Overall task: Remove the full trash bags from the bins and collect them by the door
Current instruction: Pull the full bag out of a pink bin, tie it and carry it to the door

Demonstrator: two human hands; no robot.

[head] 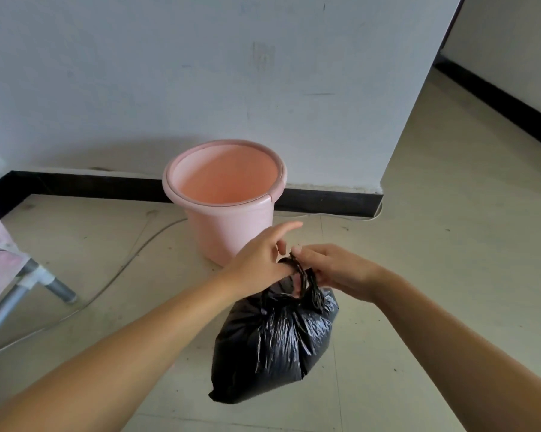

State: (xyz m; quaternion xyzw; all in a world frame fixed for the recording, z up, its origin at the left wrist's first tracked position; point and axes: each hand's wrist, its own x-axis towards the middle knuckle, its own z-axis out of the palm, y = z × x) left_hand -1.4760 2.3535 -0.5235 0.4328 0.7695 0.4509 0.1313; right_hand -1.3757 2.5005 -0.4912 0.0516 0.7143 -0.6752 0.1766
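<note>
Black trash bag (pixel 275 347) sits on the floor (pixel 418 275), near centre, full and out of its bin. Left hand (pixel 260 260) and right hand (pixel 334 269) pinch the twisted neck (pixel 303 275), left forefinger extended, likely tying it shut for carrying. Beyond, pink bin (pixel 228 226) stands unlined against the wall (pixel 200 73).

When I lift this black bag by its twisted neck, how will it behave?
The black bag bulges full, so it probably sags and swings. Its thin crinkled film looks slippery and could tear. Both hands pinch the neck, which seems a firm hold.
</note>
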